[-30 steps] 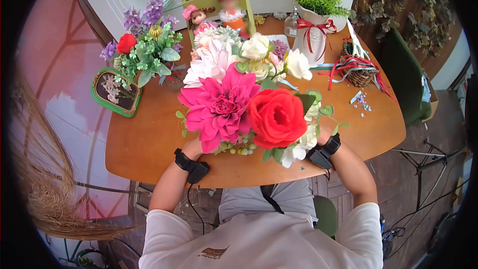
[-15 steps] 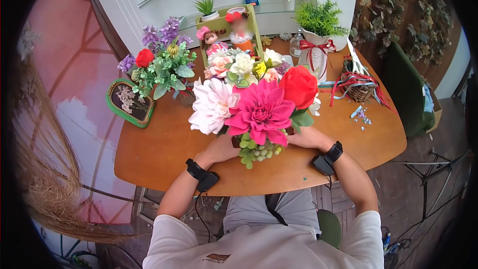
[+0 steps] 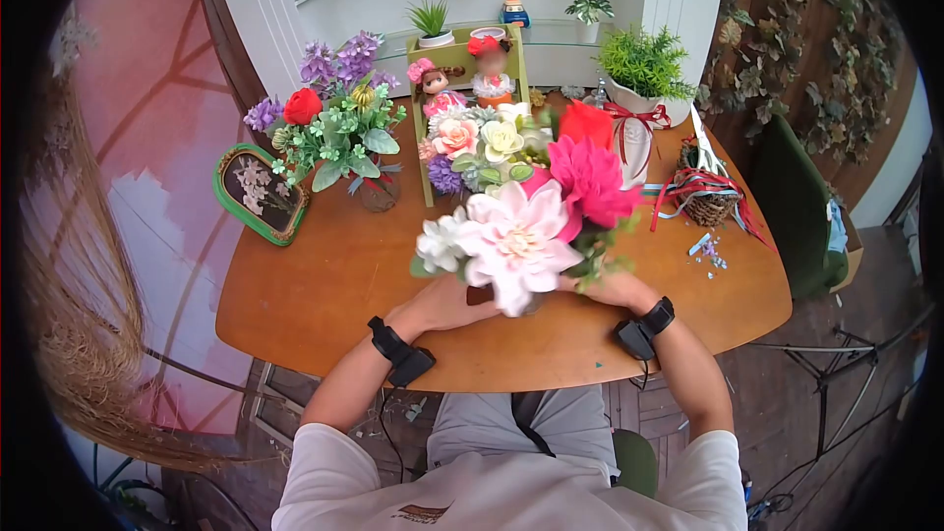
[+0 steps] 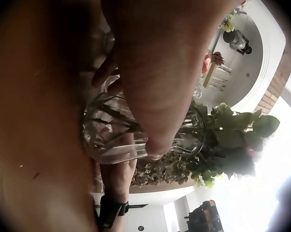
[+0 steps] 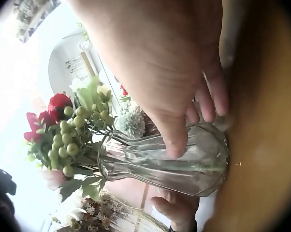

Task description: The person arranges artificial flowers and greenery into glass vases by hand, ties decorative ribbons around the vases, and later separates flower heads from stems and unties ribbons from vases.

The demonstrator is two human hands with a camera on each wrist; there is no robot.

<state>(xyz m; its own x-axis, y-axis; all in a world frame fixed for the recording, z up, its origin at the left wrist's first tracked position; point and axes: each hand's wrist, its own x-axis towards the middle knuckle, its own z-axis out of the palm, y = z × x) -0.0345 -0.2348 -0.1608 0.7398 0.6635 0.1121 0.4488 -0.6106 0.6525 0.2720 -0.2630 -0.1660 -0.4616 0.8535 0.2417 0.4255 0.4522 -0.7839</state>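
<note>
A clear glass vase (image 5: 203,166) stands on the wooden table, with stems visible through its glass. Its bouquet hides the vase almost fully in the head view: a pale pink flower (image 3: 521,241) faces me, a magenta flower (image 3: 595,182) is at the right, and a red flower (image 3: 587,125) sits behind that. My left hand (image 3: 442,305) holds the vase from the left, thumb along the glass in the left wrist view. From the opposite side my right hand (image 3: 615,288) grips it, thumb and fingers against the glass in the right wrist view.
At the left stand another vase of flowers (image 3: 344,133) and a green-framed picture (image 3: 261,194). Behind the bouquet is a green stand (image 3: 516,64) with dolls. A white pot with a red bow (image 3: 634,143) and a ribbon-filled basket (image 3: 710,205) are at the right.
The bouquet has turned between my hands: the pale pink flower came from the left to the front, while the magenta one swung right and the red one went back. The head view tilted up.
</note>
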